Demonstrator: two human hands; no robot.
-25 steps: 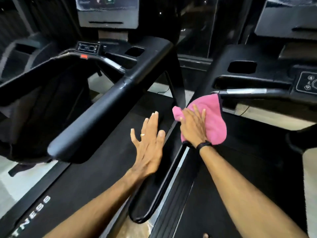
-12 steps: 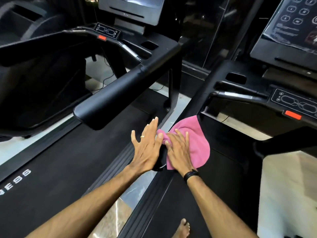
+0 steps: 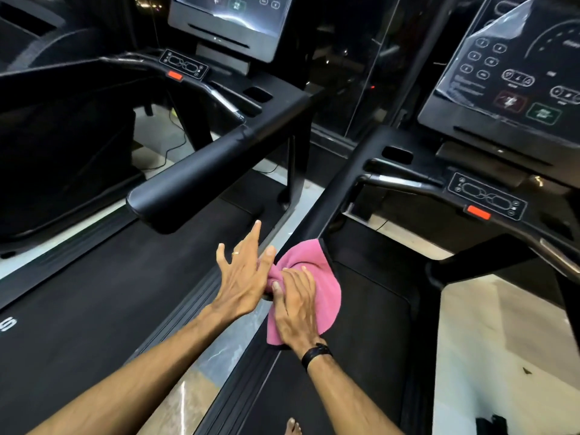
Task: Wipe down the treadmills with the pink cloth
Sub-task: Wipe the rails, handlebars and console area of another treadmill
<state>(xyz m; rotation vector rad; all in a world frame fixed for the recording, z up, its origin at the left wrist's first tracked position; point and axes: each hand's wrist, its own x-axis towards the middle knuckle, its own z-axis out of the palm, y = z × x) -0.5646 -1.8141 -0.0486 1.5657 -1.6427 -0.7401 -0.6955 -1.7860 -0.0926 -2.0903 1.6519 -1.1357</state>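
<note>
R hand (image 3: pixel 296 309) lies on the pink cloth (image 3: pixel 317 287), fingers bent a little and bunching the fabric at the top — gripping it against the end of the right treadmill's left handrail (image 3: pixel 326 196). The cloth is draped over that rail tip, above the gap between the two machines. L hand (image 3: pixel 243 274) is spread flat, fingers straight, holding nothing; its thumb side is just beside the cloth's bunched edge, maybe touching — can't tell for sure.

What could go wrong, as I judge it:
- Cloth slips off the rail end. It's rounded there and only one hand pins it — a fast stroke past the tip could drop it into the floor gap (image 3: pixel 219 350) btwn the belts.
- Bunching. The fabric is gathered under the fingers, so less of it meets the rail & streaks or missed patches are likely on the underside.
- L hand hovers w/o support; leaning fwd to reach the console (image 3: pixel 502 76) could tip balance, esp. w/ a bare foot (image 3: pixel 292 426) on the right belt (image 3: pixel 370 324).
- Wiping on up the rail toward the red stop key (image 3: pixel 477 212) risks snagging or pressing it.
</note>
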